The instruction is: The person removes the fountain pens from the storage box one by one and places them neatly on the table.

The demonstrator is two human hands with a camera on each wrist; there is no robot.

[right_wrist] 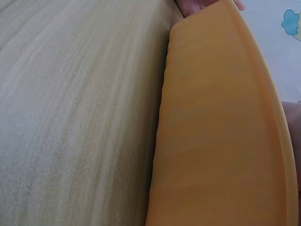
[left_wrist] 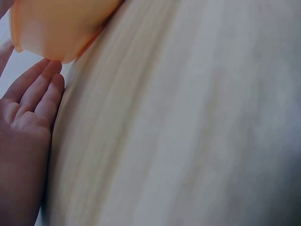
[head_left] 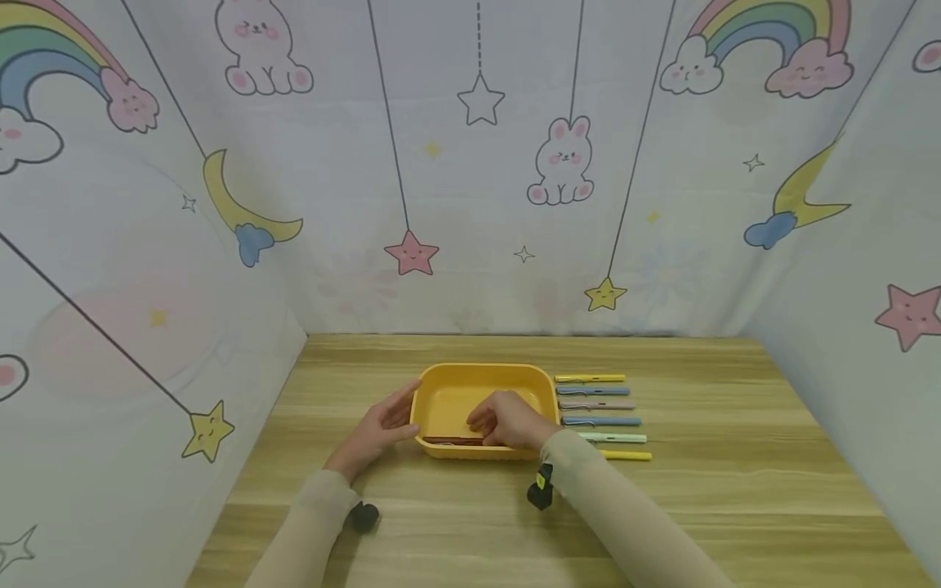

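Observation:
A yellow tray (head_left: 481, 370) stands in the middle of a wooden table (head_left: 706, 490). My left hand (head_left: 385, 425) lies against the tray's left side with straight fingers; in the left wrist view its fingertips (left_wrist: 47, 77) touch the tray's corner (left_wrist: 56, 28). My right hand (head_left: 507, 420) reaches into the tray with curled fingers and holds the right end of a dark red pen (head_left: 450, 441), which lies along the front wall. The right wrist view shows only the tray's outer wall (right_wrist: 221, 132) and the table; that hand's fingers are hidden there.
Several pens lie in a row right of the tray: a yellow pen (head_left: 588, 378) at the back, then blue, brownish, blue, a mint pen (head_left: 617, 438), and a yellow pen (head_left: 626, 456) at the front. Patterned cloth walls (head_left: 470, 163) close off three sides.

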